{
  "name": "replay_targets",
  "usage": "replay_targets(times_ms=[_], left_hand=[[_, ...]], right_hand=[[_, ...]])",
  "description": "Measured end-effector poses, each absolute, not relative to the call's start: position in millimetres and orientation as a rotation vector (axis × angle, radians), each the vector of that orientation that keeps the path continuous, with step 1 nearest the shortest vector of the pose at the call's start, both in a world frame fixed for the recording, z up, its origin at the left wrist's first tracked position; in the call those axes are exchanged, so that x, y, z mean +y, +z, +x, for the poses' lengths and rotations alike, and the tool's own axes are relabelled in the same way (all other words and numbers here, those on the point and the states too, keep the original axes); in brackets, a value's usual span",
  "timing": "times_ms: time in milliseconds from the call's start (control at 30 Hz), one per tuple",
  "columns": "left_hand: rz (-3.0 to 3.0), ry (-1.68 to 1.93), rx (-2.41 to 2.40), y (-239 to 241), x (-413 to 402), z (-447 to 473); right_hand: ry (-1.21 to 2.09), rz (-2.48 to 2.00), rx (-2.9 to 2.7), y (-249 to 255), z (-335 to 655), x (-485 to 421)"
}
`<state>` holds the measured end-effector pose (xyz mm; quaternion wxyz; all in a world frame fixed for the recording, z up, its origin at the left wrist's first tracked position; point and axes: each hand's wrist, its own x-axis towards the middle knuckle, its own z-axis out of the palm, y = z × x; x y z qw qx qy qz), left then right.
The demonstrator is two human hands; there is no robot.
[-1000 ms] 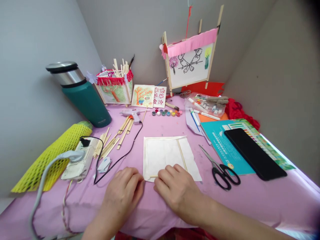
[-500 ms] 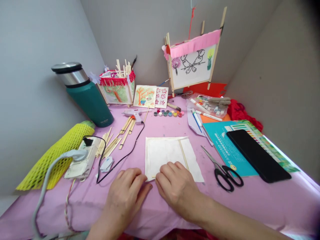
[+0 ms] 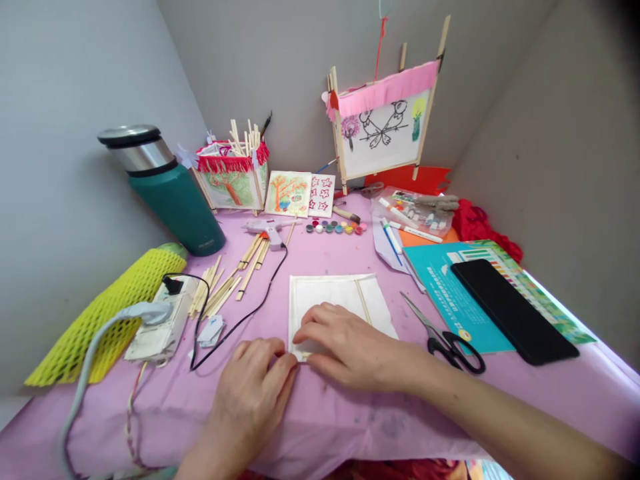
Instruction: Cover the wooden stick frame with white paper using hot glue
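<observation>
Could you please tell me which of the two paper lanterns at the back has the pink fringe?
The right-hand lantern, with the bird drawing; the other lantern, beside the green flask, has a red fringe and a tree drawing.

white paper sheet (image 3: 323, 295); left hand (image 3: 249, 393) at near corner; right hand (image 3: 350, 353) lying across it

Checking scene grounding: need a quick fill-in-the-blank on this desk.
The ____ hand lies across the white sheet, nearest the scissors.
The scissors have ____ handles.
The glue gun lies to the ____ of the small paint pots.

Missing words: right; black; left.
</observation>
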<state>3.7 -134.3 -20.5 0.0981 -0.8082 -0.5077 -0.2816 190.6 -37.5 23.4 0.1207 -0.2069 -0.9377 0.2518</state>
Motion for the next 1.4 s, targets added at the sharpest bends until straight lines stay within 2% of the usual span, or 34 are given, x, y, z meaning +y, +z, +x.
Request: replay_targets(times_ms=[367,1400], left_hand=[[-2.42,-0.862,-1.493,-23.4,-133.1,0.9],[-2.491,-0.956,-1.567,-20.0,-126.6,3.5]], right_hand=[[0.752,-0.52,-2.831,9.2,181.7,-18.8],[0.826,-0.601,-2.728,12.0,185.1,-25.6]])
